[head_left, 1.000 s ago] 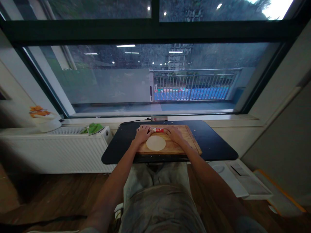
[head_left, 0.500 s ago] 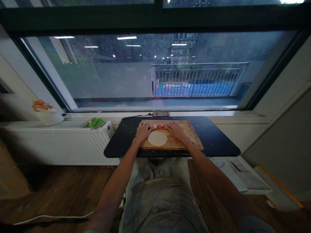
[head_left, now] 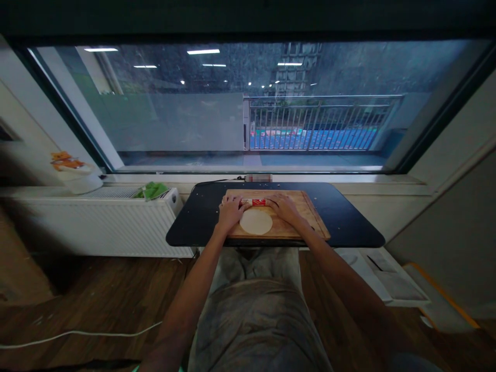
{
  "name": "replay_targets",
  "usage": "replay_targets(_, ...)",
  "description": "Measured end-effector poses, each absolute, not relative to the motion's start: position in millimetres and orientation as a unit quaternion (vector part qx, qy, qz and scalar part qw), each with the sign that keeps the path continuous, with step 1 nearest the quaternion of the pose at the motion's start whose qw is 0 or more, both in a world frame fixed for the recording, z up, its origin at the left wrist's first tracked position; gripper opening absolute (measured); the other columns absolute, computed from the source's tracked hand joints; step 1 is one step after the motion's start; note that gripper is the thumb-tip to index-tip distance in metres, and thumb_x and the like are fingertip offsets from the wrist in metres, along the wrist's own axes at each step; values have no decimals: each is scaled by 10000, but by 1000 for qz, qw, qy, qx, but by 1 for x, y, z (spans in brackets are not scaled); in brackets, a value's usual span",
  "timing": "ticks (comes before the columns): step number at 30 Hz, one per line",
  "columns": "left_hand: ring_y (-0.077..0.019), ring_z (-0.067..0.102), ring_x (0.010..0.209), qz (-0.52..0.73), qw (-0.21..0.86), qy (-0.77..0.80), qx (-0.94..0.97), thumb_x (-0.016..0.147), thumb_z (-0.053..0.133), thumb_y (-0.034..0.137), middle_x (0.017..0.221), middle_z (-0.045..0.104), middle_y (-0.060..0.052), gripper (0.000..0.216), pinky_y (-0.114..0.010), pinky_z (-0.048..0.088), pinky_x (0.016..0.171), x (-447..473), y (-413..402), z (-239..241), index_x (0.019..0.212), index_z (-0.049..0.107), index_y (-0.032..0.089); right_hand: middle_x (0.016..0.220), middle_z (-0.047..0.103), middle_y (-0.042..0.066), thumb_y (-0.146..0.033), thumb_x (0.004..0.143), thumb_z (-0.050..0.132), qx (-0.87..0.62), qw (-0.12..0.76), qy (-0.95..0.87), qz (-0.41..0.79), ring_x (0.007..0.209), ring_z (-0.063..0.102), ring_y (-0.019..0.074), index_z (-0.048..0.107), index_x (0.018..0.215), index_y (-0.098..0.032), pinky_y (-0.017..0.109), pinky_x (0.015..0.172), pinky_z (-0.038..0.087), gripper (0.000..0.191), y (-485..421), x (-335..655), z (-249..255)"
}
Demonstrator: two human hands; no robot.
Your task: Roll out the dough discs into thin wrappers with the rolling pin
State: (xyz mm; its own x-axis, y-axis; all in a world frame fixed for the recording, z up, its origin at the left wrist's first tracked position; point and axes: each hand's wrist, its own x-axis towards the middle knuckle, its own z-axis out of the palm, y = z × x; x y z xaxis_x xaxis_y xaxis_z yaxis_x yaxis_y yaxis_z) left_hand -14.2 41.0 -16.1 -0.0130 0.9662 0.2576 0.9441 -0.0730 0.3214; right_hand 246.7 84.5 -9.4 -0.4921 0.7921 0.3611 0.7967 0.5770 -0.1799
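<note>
The left hand (head_left: 231,211) and right hand (head_left: 284,207) press a red rolling pin (head_left: 253,202), fingers laid flat over its ends, at the far edge of the dough disc (head_left: 256,221) on a wooden board (head_left: 310,216).

Both arms are bare and stretched straight forward, the left forearm (head_left: 194,299) and the right forearm (head_left: 341,289) drawing closer together toward the hands. The left hand (head_left: 231,211) and the right hand (head_left: 284,207) lie palm down, level with each other and a little apart. Their fingers are flattened and point forward, not curled into a grip. Both wrists are nearly straight.
</note>
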Motion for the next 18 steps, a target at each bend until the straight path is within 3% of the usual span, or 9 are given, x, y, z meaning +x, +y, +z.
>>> replay_targets(7, -432, 435, 1526, 257, 12, 684, 683, 1101, 563, 604, 1644, 601, -152, 537, -681, 379, 1260, -6, 25, -6, 1510, 694, 282, 1514, 730, 154, -388, 1159, 550, -462, 193, -865, -21, 1447, 612, 329, 723, 1510, -220, 504, 1251, 411, 426, 74, 247, -7)
replay_targets(10, -383, 454, 1538, 316, -40, 654, 686, 1115, 555, 481, 1663, 582, -141, 443, -612, 364, 1312, -6, 17, 2, 1448, 734, 249, 1520, 724, 153, -355, 1163, 538, -474, 195, -858, -27, 1441, 613, 328, 725, 1502, -228, 506, 1239, 406, 408, 72, 246, -5)
replay_targets(12, -339, 515, 1507, 310, -18, 589, 746, 1113, 555, 462, 1605, 637, -125, 442, -533, 403, 1309, -6, 12, 6, 1463, 729, 254, 1520, 724, 149, -340, 1170, 518, -483, 205, -851, -38, 1424, 618, 336, 719, 1506, -232, 514, 1230, 401, 407, 71, 246, -4)
replay_targets(15, -317, 537, 1534, 214, 86, 469, 853, 1044, 673, 559, 1646, 629, -90, 584, -486, 410, 1318, -5, 3, 9, 1573, 662, 312, 1516, 721, 155, -348, 1174, 501, -497, 214, -839, -57, 1414, 608, 352, 685, 1549, -235, 516, 1217, 393, 433, 72, 247, -4)
replay_targets(18, -384, 423, 1645, 118, 136, 452, 874, 902, 805, 687, 1799, 469, -78, 857, -589, 348, 1345, -1, -2, 12, 1664, 571, 372, 1508, 719, 164, -366, 1177, 493, -508, 215, -832, -65, 1408, 596, 351, 676, 1553, -221, 504, 1212, 382, 443, 76, 248, -6)
